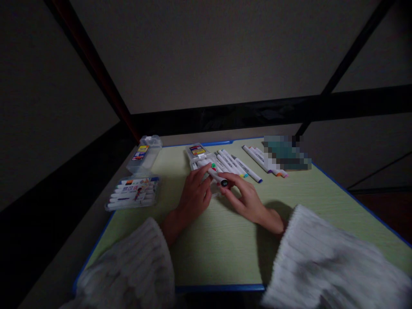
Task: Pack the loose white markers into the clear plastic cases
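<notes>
At the middle of the table, my right hand (243, 197) pinches a white marker (218, 177) with a black end cap between thumb and fingers. The marker slants over an open clear plastic case (215, 194) holding other white markers, including ones with green and red ends. My left hand (195, 193) is curled around the left side of this case, its fingertips beside the marker. My fingers hide much of the case. Its raised lid (197, 150) bears a yellow and red label. Just right of the case lie several loose white markers (236, 163).
At the left stand an empty-looking clear case (144, 156) and a flat pack of markers (133, 193). More loose markers (257, 158) lie at the back right beside a blurred green flat object (288, 154). The pale green table (225, 253) has a blue edge; a wall rises behind it.
</notes>
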`<state>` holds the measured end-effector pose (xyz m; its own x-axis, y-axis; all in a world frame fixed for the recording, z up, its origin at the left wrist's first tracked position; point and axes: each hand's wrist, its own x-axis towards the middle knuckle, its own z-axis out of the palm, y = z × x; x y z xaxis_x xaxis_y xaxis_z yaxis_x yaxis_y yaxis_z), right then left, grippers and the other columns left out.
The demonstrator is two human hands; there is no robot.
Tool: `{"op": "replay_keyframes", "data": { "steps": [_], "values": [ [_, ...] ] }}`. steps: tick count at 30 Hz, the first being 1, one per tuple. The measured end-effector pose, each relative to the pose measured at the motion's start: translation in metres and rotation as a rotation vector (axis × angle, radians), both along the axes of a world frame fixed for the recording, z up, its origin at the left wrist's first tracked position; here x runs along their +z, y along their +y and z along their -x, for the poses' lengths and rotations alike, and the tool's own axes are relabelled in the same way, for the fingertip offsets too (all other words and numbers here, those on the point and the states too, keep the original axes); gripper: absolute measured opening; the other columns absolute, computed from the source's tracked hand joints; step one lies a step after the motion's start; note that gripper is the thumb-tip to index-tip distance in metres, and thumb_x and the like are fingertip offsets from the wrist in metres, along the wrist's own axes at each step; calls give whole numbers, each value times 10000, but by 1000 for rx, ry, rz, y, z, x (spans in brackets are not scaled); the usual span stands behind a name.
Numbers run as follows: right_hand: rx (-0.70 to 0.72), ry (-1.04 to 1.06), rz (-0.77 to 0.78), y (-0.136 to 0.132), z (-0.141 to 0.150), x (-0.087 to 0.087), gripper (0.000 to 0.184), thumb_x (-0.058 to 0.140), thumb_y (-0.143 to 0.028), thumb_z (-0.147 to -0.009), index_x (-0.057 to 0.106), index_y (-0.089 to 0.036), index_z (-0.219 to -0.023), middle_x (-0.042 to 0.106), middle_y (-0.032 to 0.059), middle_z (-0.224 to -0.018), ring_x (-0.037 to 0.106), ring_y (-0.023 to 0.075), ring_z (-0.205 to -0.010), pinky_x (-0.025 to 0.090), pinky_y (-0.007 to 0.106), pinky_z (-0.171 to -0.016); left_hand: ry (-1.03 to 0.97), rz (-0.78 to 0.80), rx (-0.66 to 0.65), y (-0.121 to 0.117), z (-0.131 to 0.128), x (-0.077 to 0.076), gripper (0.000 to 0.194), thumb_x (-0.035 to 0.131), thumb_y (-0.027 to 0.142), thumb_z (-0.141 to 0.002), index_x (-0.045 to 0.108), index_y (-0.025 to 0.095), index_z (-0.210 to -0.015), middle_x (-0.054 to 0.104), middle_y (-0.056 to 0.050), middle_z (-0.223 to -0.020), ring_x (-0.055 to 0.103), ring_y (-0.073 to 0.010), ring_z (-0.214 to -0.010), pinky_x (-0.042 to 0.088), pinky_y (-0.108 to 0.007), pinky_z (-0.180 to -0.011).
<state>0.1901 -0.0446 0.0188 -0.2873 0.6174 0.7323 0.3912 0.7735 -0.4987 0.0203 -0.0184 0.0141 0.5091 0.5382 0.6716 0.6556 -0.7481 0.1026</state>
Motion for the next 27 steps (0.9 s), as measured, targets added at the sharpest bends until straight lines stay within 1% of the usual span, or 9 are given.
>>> {"op": "replay_keyframes", "data": {
  "steps": [4,11,15,22,24,27],
  "values": [
    [6,-7,27,1,1,-3,340,467,-196,-857,435,-183,-1195,613,62,-898,588,143,-703,504,280,-642,-11,3,5,2,1,-1,343,418,49,-773,524,149,-1084,445,-121,-1297,401,-240,-1178,401,-435,-950],
    [39,-9,90,2,2,-3,358,452,-177,-853,412,-180,-1208,594,31,-809,581,142,-695,492,275,-640,-21,14,28,4,1,-1,307,413,26,-766,523,148,-1025,437,-121,-1305,402,-239,-1192,412,-443,-958],
    [55,7,149,2,3,-2,355,448,-162,-847,418,-160,-1200,591,19,-757,579,140,-678,485,273,-629,-24,24,34,4,1,-1,275,413,25,-764,523,133,-992,438,-139,-1302,395,-242,-1204,413,-441,-961],
    [60,8,230,4,3,-5,367,457,-143,-831,424,-158,-1196,596,20,-755,580,141,-680,480,280,-628,-56,56,44,6,4,-4,311,401,3,-740,487,129,-1012,470,-141,-1266,412,-233,-1198,398,-447,-981],
    [66,0,241,4,3,-6,365,456,-139,-829,429,-153,-1192,595,22,-755,580,144,-683,479,285,-629,-81,63,51,6,4,-5,323,403,14,-742,472,130,-1035,484,-141,-1243,432,-234,-1180,407,-442,-972],
    [74,-2,260,4,3,-7,365,457,-138,-826,434,-154,-1190,594,23,-755,579,148,-686,478,291,-631,-133,87,71,6,4,-7,411,409,41,-752,406,124,-1155,501,-144,-1211,471,-228,-1138,432,-419,-946]
  ]
}}
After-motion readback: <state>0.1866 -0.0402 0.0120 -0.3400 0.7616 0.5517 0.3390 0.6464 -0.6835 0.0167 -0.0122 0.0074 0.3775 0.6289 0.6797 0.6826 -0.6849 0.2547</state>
